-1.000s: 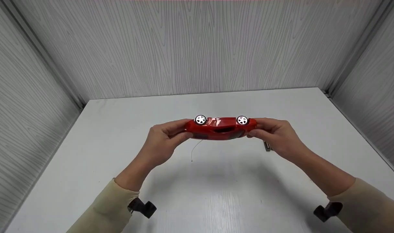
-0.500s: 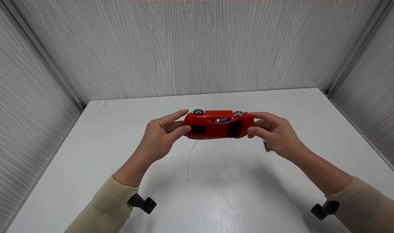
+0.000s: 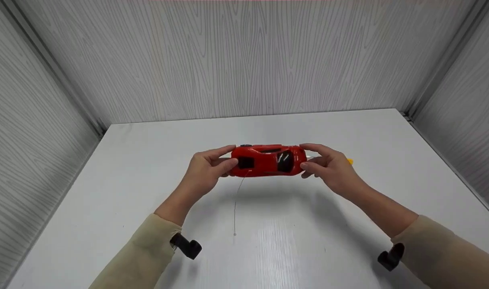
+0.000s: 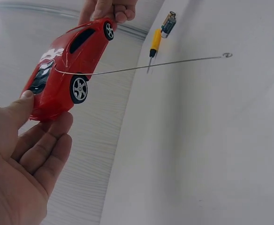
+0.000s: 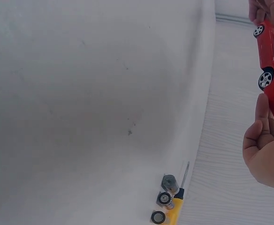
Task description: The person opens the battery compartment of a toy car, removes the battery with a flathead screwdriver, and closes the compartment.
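A red toy car (image 3: 264, 160) is held above the white table between both hands, its roof turned toward the head camera. My left hand (image 3: 203, 173) pinches the rear end, thumb on the roof side and fingers beyond. At the other end my right hand (image 3: 335, 173) grips the front between thumb and fingers. From the car's rear side a thin wire antenna (image 4: 127, 69) with a small looped tip sticks out over the table. Dark windows and two silver-spoked wheels (image 4: 79, 88) on one side show in the left wrist view. The underside is hidden.
A yellow-handled screwdriver (image 4: 155, 42) lies on the white table (image 3: 108, 192) beyond the right hand. Several batteries (image 5: 164, 198) are beside it, mostly hidden in the head view. Wood-grained white panels (image 3: 244, 60) enclose the back and sides.
Both hands have rolled the car so its roof, first mostly hidden, now faces the head camera. The antenna hangs farther toward the front. The right hand has shifted slightly left, uncovering some yellow handle.
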{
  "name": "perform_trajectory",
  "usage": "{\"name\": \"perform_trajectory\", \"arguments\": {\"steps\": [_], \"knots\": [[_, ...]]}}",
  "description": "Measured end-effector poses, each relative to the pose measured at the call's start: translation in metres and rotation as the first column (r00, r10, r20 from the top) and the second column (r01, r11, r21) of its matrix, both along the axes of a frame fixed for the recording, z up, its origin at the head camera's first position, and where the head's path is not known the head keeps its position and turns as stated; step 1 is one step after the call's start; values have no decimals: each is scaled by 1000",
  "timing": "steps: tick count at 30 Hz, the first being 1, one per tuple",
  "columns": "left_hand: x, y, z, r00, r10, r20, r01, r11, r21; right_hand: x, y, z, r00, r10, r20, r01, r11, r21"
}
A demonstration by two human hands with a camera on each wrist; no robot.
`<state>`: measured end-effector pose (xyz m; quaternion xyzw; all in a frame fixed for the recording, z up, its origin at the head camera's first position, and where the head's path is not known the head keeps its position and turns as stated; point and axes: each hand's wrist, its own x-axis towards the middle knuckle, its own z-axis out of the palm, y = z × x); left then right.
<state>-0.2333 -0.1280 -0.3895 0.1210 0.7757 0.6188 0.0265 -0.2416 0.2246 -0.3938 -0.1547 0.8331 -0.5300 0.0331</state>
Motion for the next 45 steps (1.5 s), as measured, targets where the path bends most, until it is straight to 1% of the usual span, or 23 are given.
{"name": "perform_trajectory", "arguments": {"steps": [4,8,12,19,22,27,32,36,41,45], "knots": [[-6,2,-12,998,28,53,-28,1000,7,-5,-1,-8,998,-8,69,8,1000,9],[-10,3,-24,996,46,81,-47,999,4,-9,-2,-15,993,-13,117,12,1000,17],[-13,4,-33,993,58,99,-58,998,-1,-13,-4,-23,990,-22,142,20,1000,19],[-17,7,-49,986,79,146,-78,997,-18,-14,-6,-33,982,-66,174,52,995,86],[-17,7,-53,984,85,155,-83,996,-25,-14,-7,-35,983,-62,175,45,994,96],[-18,9,-60,982,96,163,-91,995,-38,-15,-8,-39,985,-50,167,33,994,105],[-18,11,-65,981,102,163,-97,994,-43,-15,-10,-42,985,-55,165,34,991,126],[-18,11,-64,983,91,158,-82,995,-59,-16,-12,-44,984,-66,168,42,989,140],[-19,11,-62,986,76,148,-58,991,-119,-16,-14,-44,978,-87,190,55,985,164],[-19,12,-63,986,90,142,-68,986,-153,-17,-14,-45,973,-98,207,59,981,185]]}}
